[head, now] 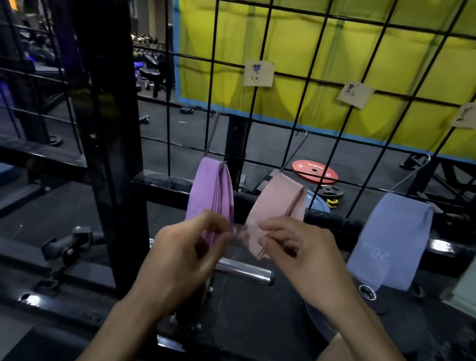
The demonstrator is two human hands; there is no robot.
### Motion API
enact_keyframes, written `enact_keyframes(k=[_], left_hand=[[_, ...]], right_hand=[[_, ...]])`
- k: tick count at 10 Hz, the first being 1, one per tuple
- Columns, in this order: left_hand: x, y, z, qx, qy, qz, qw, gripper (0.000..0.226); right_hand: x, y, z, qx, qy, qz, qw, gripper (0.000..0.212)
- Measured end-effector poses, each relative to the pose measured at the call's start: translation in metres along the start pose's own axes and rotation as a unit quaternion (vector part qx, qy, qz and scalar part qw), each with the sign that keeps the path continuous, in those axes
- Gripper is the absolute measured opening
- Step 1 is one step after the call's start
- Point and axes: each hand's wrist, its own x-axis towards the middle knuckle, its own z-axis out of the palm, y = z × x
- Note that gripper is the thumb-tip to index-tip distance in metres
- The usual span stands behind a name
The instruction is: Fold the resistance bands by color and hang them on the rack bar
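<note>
Three folded resistance bands hang from metal hooks on the black wire grid (304, 80). The purple band (212, 188) hangs at the left, the pink band (276, 203) in the middle, the blue band (394, 238) marked "20" at the right. My left hand (185, 250) pinches the lower edge of the purple band with thumb and fingers. My right hand (291, 244) pinches the lower end of the pink band. A chrome bar (245, 270) sticks out just below both hands.
A thick black rack post (106, 141) stands to the left. Paper labels (258, 73) are clipped to the grid above each hook. A red weight plate (314, 169) and smaller plates lie on the floor behind. A pale green band edge (474, 278) shows at far right.
</note>
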Motion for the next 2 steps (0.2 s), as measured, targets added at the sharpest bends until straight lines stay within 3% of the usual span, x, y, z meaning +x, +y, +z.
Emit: enact_keyframes(k=[2], left_hand=[[0.012,-0.0109,-0.0008,0.0,-0.05,0.042,0.998,0.004]], right_hand=[[-0.0046,0.0065,-0.0005,0.007,-0.047,0.004,0.999,0.033]])
